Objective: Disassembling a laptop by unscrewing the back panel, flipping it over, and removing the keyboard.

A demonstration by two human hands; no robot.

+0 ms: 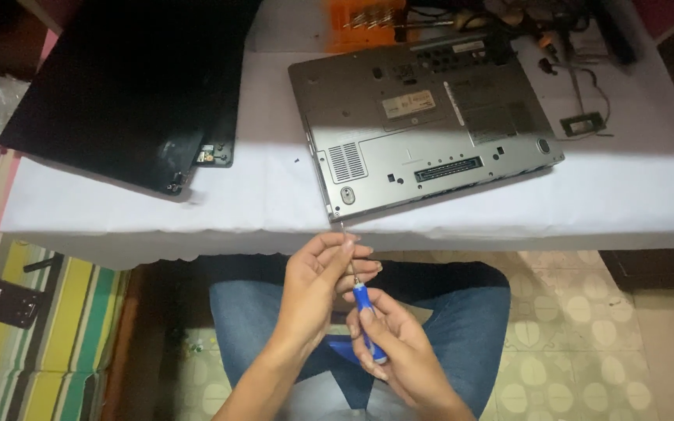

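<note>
Her right hand (399,351) grips a blue-handled screwdriver (367,316); the left hand (317,284) pinches its metal shaft, below the upturned grey laptop (423,117) on the white table (626,195).

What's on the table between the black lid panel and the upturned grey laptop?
In the head view, only bare white tablecloth lies between the black panel and the grey laptop, apart from one tiny dark speck.
</note>
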